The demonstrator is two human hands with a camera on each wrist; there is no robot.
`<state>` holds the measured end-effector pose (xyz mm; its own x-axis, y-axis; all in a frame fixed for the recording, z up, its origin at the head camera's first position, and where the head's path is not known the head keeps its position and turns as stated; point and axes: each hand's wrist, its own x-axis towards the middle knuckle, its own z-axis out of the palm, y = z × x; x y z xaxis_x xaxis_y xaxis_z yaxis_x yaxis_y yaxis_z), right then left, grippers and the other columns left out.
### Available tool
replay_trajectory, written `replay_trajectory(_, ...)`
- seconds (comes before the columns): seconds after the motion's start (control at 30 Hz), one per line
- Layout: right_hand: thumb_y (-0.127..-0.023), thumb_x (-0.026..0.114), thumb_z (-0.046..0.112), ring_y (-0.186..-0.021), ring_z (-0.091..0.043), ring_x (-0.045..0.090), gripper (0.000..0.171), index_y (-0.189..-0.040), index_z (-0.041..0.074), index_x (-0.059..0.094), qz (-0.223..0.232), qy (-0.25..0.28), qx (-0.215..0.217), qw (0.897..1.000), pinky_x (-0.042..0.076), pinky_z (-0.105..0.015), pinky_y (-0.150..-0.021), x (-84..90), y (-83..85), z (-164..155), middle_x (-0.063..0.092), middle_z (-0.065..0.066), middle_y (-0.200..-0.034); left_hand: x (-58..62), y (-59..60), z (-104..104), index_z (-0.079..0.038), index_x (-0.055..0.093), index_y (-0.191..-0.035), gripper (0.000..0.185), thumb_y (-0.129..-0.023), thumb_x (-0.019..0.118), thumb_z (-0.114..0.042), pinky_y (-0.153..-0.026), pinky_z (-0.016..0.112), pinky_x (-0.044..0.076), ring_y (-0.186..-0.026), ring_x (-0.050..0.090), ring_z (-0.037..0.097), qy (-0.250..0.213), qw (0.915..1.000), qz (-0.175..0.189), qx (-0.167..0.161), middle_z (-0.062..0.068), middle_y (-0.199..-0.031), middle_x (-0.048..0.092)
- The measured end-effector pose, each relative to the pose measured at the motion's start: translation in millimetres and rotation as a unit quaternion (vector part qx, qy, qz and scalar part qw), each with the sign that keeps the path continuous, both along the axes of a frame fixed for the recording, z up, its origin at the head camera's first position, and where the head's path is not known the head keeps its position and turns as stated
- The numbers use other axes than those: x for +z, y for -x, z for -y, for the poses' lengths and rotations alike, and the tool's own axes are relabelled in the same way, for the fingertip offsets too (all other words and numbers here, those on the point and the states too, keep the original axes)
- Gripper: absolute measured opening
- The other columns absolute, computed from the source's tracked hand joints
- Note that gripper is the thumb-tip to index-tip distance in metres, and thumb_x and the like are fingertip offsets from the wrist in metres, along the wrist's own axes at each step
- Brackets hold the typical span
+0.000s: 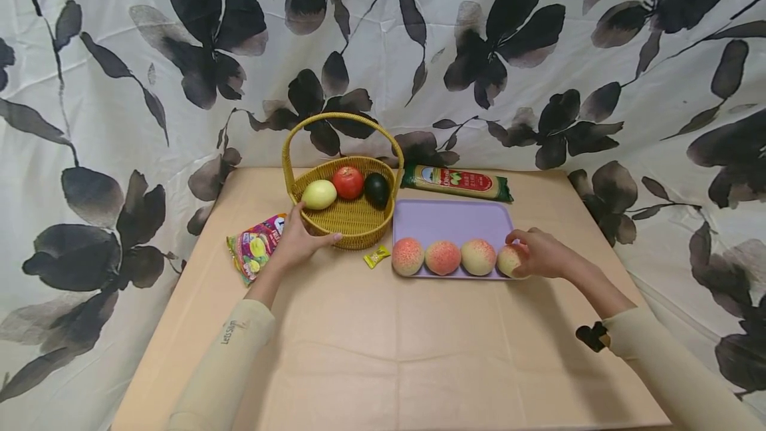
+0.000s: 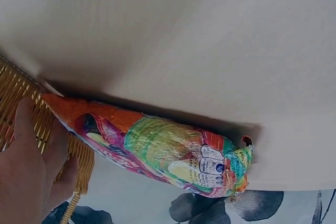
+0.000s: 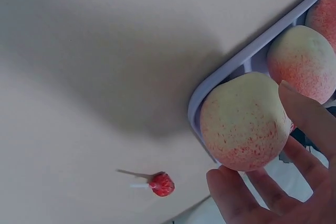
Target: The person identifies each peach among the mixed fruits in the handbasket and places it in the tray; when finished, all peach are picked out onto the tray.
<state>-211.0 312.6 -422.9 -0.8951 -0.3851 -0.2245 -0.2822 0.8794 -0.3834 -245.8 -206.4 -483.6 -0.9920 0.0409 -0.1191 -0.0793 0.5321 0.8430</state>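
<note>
My right hand [image 1: 544,253] grips a peach [image 3: 244,124] at the right front corner of a purple tray [image 1: 453,217]. Fingers and thumb curl around the fruit. Left of it, three more peaches [image 1: 443,257] line the tray's front edge. With fingers fairly straight, my left hand [image 1: 301,239] rests against the left side of a yellow wicker basket [image 1: 341,221] with a tall handle. Inside the basket lie a pale yellow-green fruit [image 1: 319,195], a tomato [image 1: 348,182] and a dark avocado-like fruit [image 1: 377,190].
A colorful candy bag [image 1: 256,248] lies left of the basket, beside my left wrist. Between basket and tray is a yellow-wrapped candy [image 1: 376,257]. A green-and-red labelled noodle packet [image 1: 457,181] lies behind the tray. The right wrist view shows a red lollipop [image 3: 161,184] near the tray corner.
</note>
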Motion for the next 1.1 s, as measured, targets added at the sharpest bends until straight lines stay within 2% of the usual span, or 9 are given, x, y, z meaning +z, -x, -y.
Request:
replay_trajectory(0.3,-0.072,0.094,0.017,-0.103,-0.041,0.059,0.065,-0.126,0.0,0.063,0.002,-0.008,-0.025,1.0,0.054,-0.06,-0.089,-2.9,-0.9,2.3,0.062,-0.029,-0.115,-2.2,0.8,0.4,-0.007,-0.002,-0.167,0.129,-0.083,0.086,-0.051,-0.129,0.061,0.014,-0.159,0.012,0.043,0.001,1.0,-0.001,-0.002,0.025,-0.171,0.004)
replay_trajectory(0.6,-0.071,0.094,0.017,-0.097,-0.036,0.056,0.058,-0.118,0.003,0.065,-0.017,-0.007,-0.027,0.999,0.052,-0.048,-0.077,-9.5,0.6,5.5,0.062,-0.022,-0.104,-3.3,1.3,0.7,-0.009,-0.002,-0.167,0.138,-0.075,0.084,-0.067,-0.129,0.061,0.016,-0.159,0.013,0.043,0.006,1.0,0.007,-0.001,0.024,-0.17,0.005)
replay_trajectory(0.9,-0.072,0.094,0.018,-0.099,-0.038,0.057,0.06,-0.121,0.002,0.064,-0.002,-0.014,-0.029,0.999,0.054,-0.055,-0.082,-5.9,-0.5,8.8,0.06,-0.026,-0.11,-2.8,1.8,0.7,-0.008,-0.001,-0.167,0.14,-0.073,0.085,-0.068,-0.129,0.061,0.016,-0.159,0.013,0.043,0.002,1.0,0.005,-0.001,0.024,-0.17,0.005)
replay_trajectory(1.1,-0.073,0.093,0.021,-0.103,-0.041,0.058,0.066,-0.129,0.002,0.062,0.012,-0.024,-0.045,0.999,0.055,-0.06,-0.086,-5.8,-1.2,8.3,0.057,-0.032,-0.12,-2.3,1.6,1.3,-0.008,-0.001,-0.167,0.14,-0.074,0.084,-0.068,-0.129,0.061,0.016,-0.159,0.013,0.043,0.003,1.0,0.006,-0.002,0.024,-0.17,0.006)
